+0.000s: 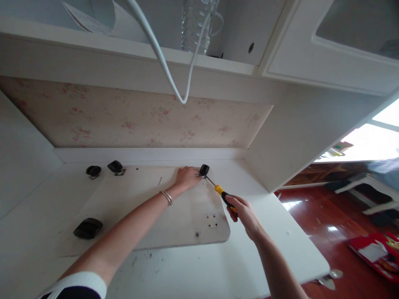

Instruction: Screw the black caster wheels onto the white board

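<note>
My right hand is closed round the yellow and black handle of a screwdriver. Its metal shaft points up and left to a black caster wheel at the far right corner of a white board. My left hand rests on the board right beside that caster, fingers bent against its metal mount plate. A silver bangle sits on my left wrist.
Two more black casters stand at the board's far left; a fourth lies at its near left. Screw holes mark the near right corner. A white cable hangs from the shelf above. Red wooden floor lies right.
</note>
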{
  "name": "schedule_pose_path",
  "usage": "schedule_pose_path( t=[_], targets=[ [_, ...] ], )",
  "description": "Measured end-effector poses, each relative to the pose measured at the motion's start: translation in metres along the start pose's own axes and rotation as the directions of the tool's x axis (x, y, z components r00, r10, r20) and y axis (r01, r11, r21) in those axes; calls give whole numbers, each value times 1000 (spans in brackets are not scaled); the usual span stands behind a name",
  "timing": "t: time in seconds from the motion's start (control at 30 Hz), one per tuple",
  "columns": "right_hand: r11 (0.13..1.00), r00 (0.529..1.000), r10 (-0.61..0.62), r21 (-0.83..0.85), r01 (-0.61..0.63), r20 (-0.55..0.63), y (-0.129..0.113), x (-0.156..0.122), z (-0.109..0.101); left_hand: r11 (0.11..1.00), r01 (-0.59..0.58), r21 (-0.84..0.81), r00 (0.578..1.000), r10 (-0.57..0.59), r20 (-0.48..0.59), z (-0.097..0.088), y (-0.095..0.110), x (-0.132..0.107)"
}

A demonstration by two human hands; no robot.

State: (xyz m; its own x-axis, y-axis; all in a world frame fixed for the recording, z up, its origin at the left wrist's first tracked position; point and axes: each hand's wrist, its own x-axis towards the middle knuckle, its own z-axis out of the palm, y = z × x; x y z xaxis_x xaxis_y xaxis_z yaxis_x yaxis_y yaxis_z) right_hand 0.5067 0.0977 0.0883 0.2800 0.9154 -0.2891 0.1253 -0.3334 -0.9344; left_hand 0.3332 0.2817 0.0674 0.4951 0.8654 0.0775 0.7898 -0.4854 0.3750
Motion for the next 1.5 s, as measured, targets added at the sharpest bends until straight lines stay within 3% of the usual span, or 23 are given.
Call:
schedule_pose_path(
  t=[1.5],
  targets=[
    [1000,1000,19,12,-19,-1,2,-1,5,998,45,-33,999,-45,-6,0,6,-1]
  ],
)
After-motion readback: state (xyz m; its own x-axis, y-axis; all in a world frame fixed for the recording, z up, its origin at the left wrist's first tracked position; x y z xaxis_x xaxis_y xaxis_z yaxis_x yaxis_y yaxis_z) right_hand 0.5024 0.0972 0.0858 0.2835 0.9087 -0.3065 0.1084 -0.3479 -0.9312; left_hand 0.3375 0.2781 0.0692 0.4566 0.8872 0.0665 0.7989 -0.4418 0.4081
